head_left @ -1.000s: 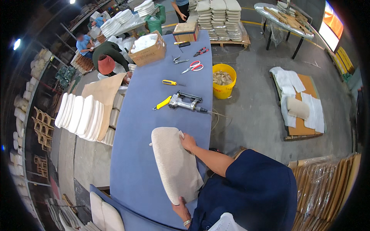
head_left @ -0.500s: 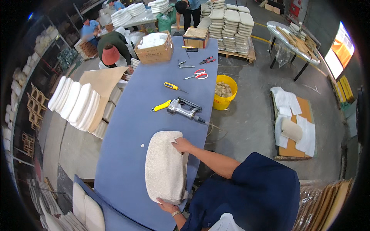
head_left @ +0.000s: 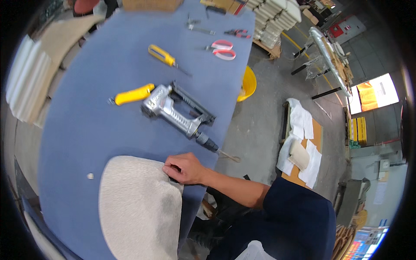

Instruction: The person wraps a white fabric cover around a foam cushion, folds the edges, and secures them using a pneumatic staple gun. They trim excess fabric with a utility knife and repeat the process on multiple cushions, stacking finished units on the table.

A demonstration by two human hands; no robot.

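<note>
An upholstered cushion (head_left: 134, 208) in cream textured fabric lies at the near side of the blue-covered table (head_left: 99, 125). My right hand (head_left: 185, 168) is closed on the fabric at its upper right corner, and the cloth creases below my fingers. The cushion's near end runs out of the picture. My left hand is out of view. Beyond the cushion rests a silver staple gun (head_left: 177, 110) with a hose fitted to it. Beside the gun lies a yellow-handled tool (head_left: 134, 94).
Farther up the table are a yellow screwdriver (head_left: 162, 55), red-handled scissors (head_left: 223, 49) and red-handled pliers (head_left: 238, 33). A yellow bucket (head_left: 248, 84) stands off the right edge. White padding pieces (head_left: 301, 119) lie on a board on the floor. Stacked white pads (head_left: 28, 82) stand at left.
The view has moved closer and turned, so the cushion and tools look larger. My left hand, earlier on the cushion's near end, has gone out of view. My right hand stays at the corner.
</note>
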